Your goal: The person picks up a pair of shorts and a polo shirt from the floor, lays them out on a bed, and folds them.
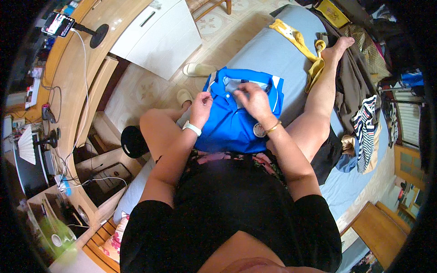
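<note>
A blue polo shirt [227,129] with a pale collar lining, a small white button and a round badge lies folded across my lap. My left hand [201,109] is over the shirt's left edge, its fingers curled together in a pinch; whatever they hold is too small to make out. Over the collar opening is my right hand [256,101], its fingers bent toward the thumb. Anything between those fingertips cannot be made out either. A white watch [193,128] is on my left wrist and a bracelet [274,127] on the right.
I sit on a grey-blue bed [259,50]. A yellow strip of cloth [298,43] lies near my right foot. Dark clothes and a striped garment [365,132] are heaped at the right. A wooden desk [68,95] with a phone on a stand [58,25] runs along the left.
</note>
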`<state>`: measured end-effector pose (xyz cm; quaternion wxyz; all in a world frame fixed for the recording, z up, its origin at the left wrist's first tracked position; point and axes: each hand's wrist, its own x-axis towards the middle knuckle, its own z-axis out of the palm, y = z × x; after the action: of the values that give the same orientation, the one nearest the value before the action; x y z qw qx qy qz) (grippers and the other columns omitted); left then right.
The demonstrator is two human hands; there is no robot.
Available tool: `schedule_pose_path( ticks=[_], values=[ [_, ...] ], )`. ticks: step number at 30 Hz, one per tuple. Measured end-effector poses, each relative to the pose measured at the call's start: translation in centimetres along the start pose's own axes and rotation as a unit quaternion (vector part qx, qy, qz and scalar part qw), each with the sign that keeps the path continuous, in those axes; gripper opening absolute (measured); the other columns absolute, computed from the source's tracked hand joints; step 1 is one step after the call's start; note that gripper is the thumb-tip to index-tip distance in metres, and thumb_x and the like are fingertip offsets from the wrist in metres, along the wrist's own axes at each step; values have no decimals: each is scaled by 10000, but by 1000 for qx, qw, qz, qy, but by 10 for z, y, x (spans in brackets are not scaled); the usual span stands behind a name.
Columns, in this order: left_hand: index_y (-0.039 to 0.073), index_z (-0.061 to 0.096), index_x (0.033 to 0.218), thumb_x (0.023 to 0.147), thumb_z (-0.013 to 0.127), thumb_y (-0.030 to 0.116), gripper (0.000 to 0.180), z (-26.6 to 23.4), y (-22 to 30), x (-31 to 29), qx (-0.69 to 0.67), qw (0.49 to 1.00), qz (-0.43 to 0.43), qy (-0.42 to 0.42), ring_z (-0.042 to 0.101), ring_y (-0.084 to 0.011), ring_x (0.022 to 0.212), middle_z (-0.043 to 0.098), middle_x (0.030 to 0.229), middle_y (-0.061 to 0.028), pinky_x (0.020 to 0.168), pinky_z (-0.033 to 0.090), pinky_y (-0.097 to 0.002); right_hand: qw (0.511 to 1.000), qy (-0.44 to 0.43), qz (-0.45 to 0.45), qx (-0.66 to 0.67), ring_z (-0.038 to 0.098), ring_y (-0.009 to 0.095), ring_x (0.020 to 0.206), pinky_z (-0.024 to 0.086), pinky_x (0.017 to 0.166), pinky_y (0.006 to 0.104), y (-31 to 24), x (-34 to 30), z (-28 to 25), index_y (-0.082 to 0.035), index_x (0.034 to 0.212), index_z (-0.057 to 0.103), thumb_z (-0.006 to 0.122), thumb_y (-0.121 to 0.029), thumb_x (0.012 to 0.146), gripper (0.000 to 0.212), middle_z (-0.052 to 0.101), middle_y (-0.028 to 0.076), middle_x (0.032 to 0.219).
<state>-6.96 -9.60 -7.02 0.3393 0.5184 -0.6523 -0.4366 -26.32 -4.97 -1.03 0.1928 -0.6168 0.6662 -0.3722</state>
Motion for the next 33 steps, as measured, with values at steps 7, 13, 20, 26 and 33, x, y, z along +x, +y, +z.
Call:
schedule_pose_path(
  ticks=[7, 13, 20, 26, 33],
  values=[
    [14, 578, 947, 764, 560, 57, 189, 6, 12, -1, 39, 996, 58, -57, 576, -241, 732, 572, 877, -141, 674, 455, -298, 997, -33, -37, -54, 542, 303, 781, 447, 697, 382, -7, 19, 45, -48, 832, 545, 631, -118, 655, 208, 551, 125, 831],
    [31, 571, 978, 763, 560, 67, 218, 5, 4, 0, 69, 990, -30, -116, 574, -244, 733, 576, 770, -159, 672, 450, -305, 992, 47, -86, -78, 551, 295, 664, 462, 541, 383, 3, 18, 37, -84, 745, 506, 529, -42, 667, 91, 507, 106, 737],
    [46, 582, 874, 800, 562, 311, 276, 4, 21, 25, -199, 937, -281, -61, 510, -134, 630, 564, 702, -38, 576, 403, -252, 953, -20, -281, -108, 529, 266, 682, 455, 581, 344, -3, 3, 24, -83, 762, 528, 553, -62, 637, 130, 465, 89, 741],
    [92, 557, 926, 792, 577, 300, 248, 4, 27, 38, -219, 918, -301, -136, 504, -93, 698, 552, 782, 3, 626, 396, -244, 982, 9, -191, 14, 531, 281, 680, 448, 602, 364, -12, -2, 29, -50, 716, 513, 585, -118, 722, 99, 513, 109, 699],
    [66, 550, 965, 810, 491, 60, 166, 3, 34, 32, -389, 861, -247, -216, 548, -113, 778, 587, 888, -37, 675, 443, -259, 985, -72, 149, 57, 572, 319, 689, 459, 616, 351, -8, 40, 35, -13, 777, 585, 591, -225, 760, 212, 595, 176, 770]
  ],
)
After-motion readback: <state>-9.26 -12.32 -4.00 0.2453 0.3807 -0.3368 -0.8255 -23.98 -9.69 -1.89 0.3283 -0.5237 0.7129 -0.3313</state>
